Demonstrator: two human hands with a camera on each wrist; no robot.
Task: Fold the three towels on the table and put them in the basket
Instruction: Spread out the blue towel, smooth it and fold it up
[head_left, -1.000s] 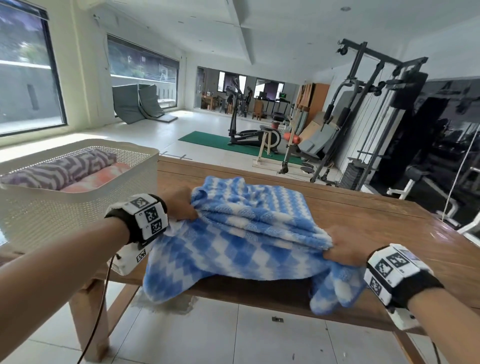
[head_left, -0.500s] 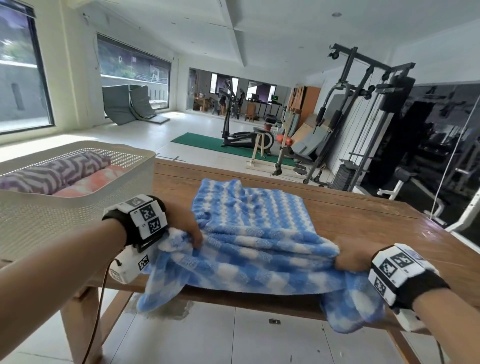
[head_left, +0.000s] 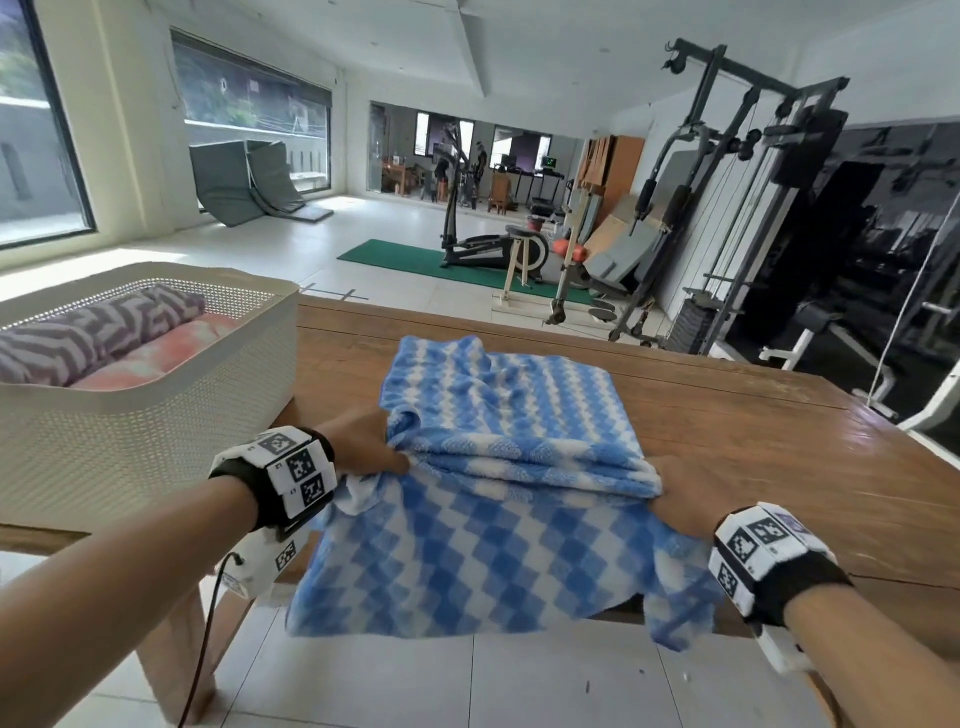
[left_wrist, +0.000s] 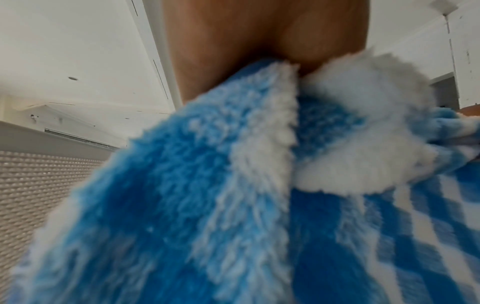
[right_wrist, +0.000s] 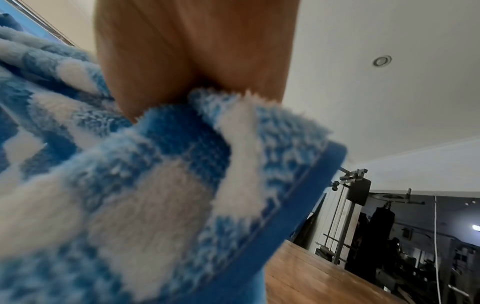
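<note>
Both hands are gripping the blue-and-white checked towel (head_left: 498, 467) at the near edge of the wooden table (head_left: 753, 447).

The left hand (head_left: 363, 441) is clutching the towel's left end and the right hand (head_left: 680, 493) its right end, with the bunched fold stretching between them; the wrist views show cloth gathered in each palm. The far part is lying flat on the table, the near part is hanging over the edge. At left, the cream basket (head_left: 156, 431) is holding a purple patterned towel (head_left: 93, 332) and a pink towel (head_left: 156, 353).
</note>
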